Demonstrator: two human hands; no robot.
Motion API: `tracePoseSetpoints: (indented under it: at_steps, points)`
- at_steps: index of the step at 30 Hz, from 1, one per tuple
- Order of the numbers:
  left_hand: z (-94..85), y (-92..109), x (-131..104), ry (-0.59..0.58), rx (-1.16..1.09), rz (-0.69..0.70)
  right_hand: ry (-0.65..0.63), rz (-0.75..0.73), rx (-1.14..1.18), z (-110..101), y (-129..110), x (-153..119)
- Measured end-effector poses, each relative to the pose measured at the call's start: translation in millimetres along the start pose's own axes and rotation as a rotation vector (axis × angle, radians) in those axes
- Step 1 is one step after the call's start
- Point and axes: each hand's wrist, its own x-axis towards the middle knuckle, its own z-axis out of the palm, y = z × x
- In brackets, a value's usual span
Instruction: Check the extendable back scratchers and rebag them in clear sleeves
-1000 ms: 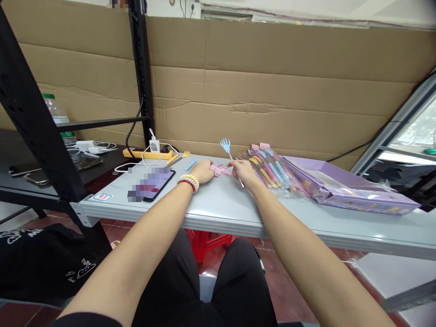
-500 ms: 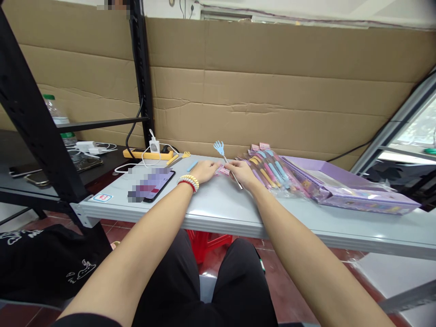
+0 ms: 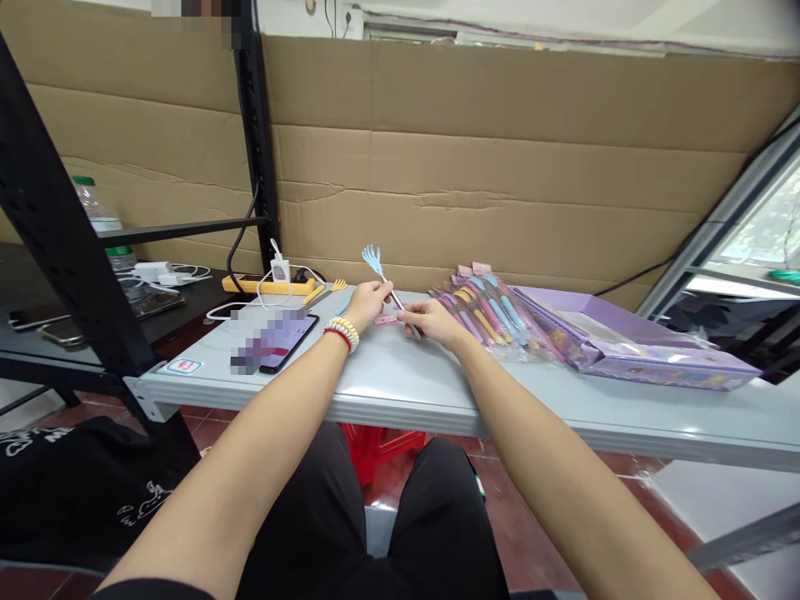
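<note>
A back scratcher [image 3: 373, 260] with a light blue hand-shaped head and a metal rod is held tilted above the table, head up and to the left. My left hand [image 3: 367, 305] is closed on the rod just below the head. Lower down, my right hand [image 3: 431, 322] pinches the same rod near its bottom end. Beneath and between the hands lies a small pink tag [image 3: 386, 320]. A light blue piece [image 3: 343, 305], partly hidden by my left hand, rests on the table. Behind my left wrist lies a yellow back scratcher [image 3: 323, 292].
Right of my hands are several wrapped back scratchers [image 3: 491, 308] in clear bags, beside an open purple box [image 3: 675, 367]. A phone [image 3: 291, 343] lies left of my left wrist. A yellow power strip [image 3: 268, 286] with white cables stands at the back left, near a black shelf post [image 3: 253, 142].
My left hand has risen from the pink tag and taken hold of the rod. The back scratcher has shifted left, with my right hand still on its lower part.
</note>
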Motion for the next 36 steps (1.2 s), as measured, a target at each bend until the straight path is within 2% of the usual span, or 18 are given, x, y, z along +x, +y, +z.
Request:
tracePoseSetpoints:
  at_steps: [6,11,17,23,25,27,30,33,36]
  points:
    - [-1.3,-7.6,7.1,0.100,-0.058,-0.035,-0.062,0.029,0.008,-0.6,1.4,-1.3]
    - [-3.5,-4.5,7.1,0.152,-0.143,-0.055,-0.097,0.039,-0.026,-1.5,1.8,-1.2]
    - [-3.2,1.8,-0.3,-0.048,-0.207,-0.004,-0.130,0.062,-0.018,2.6,-5.5,-5.3]
    - [-2.2,4.5,-5.1,-0.151,-0.115,0.066,-0.066,0.016,-0.022,3.8,-9.8,-6.8]
    - [-0.9,3.9,-5.6,-0.198,-0.017,0.103,-0.036,0.024,0.038,3.2,-9.4,-5.3]
    - [-0.2,1.7,-5.6,-0.189,0.146,0.156,0.012,0.049,0.082,2.3,-8.4,-3.2]
    - [-2.9,-4.2,-5.1,0.008,0.522,0.196,0.134,0.054,0.147,0.4,-6.5,0.2]
    - [-9.4,-9.8,-5.5,0.194,0.910,0.102,0.256,-0.007,0.266,-2.0,-4.8,2.8]
    - [-16.0,-11.9,-6.8,0.251,1.119,-0.049,0.346,-0.060,0.325,-4.0,-3.6,4.0]
